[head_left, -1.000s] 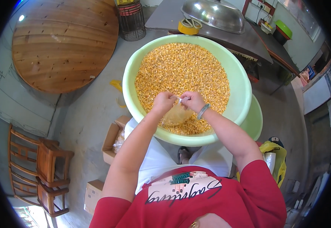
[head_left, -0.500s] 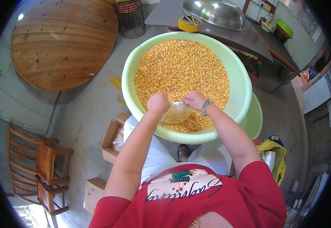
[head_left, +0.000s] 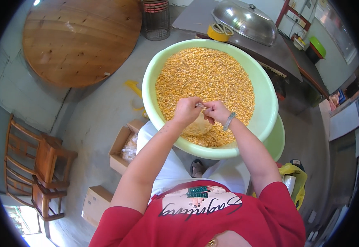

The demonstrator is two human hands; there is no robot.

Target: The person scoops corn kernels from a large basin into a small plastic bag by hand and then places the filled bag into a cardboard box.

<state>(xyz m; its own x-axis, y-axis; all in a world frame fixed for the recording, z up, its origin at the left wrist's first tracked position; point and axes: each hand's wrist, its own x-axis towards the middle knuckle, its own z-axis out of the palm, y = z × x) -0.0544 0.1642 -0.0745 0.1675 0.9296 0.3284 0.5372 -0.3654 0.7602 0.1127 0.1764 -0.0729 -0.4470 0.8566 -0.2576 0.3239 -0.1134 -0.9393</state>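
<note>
A large pale green basin [head_left: 263, 127] full of yellow corn kernels [head_left: 204, 70] rests in front of me, at my knees. Inside it, low in the front half, is a translucent plastic bag [head_left: 198, 126] resting on the corn. My left hand [head_left: 186, 108] pinches the top of the bag. My right hand [head_left: 215, 110], with a pale bangle on the wrist, is closed on the bag's neck just beside the left. The fingers of both meet at the bag's top, and its contents are hard to make out.
Behind are a grey table [head_left: 187, 20], steel lid [head_left: 244, 22] and yellow tape roll [head_left: 219, 33]. At left stand a round wooden board [head_left: 80, 39] and chairs [head_left: 47, 164]; cardboard boxes [head_left: 119, 152] lie by my legs. A yellow plastic bag [head_left: 298, 189] sits at right.
My hands drew apart over the bag half a second ago and are now back together at its top. The whole view has shifted a little, so the basin appears farther right.
</note>
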